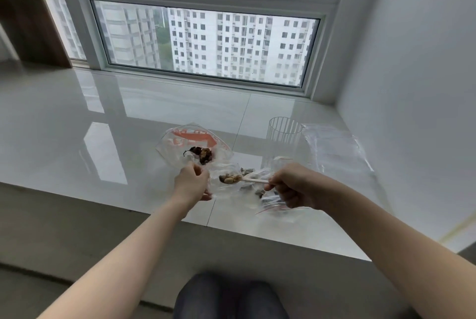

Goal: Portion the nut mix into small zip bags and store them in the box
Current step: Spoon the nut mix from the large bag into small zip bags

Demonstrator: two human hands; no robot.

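Head view: a person sits facing a glossy white tiled ledge (128,122) under a window (206,43), both bare forearms reaching forward.
Left hand (192,183): fingers curled, pinching the edge of a small zip bag (224,187) and holding it up just above the ledge near its front edge.
Small zip bag: thin clear plastic, crinkled and soft in outline; its mouth faces right toward the spoon, and how wide it gapes cannot be told.
Right hand (291,186): fingers curled round the handle end of a spoon (247,179), thumb on top, gripping it level.
Spoon: pale, slim straight handle, wood or plastic cannot be told; its bowl sits at the small bag's mouth, heaped with nut mix (229,178).
Nut mix: lumpy tan and light brown pieces on the spoon; a darker pile of brown and near-black pieces lies in the big bag (195,140) behind the left hand.
Big bag: clear floppy plastic with a broad orange-red printed mark, lying open on the ledge.
Filled bags (270,197): clear bags with a thin red strip along the edge, lying flat under and beside the right hand, greyish nut pieces showing through; the count is unclear.
Glass (284,135): clear, ribbed, cylindrical, upright on the ledge behind the right hand.
Spare bags (334,148): a flat stack of clear plastic, just right of the glass near the white wall.
Lap (229,295): dark fabric at the bottom edge.
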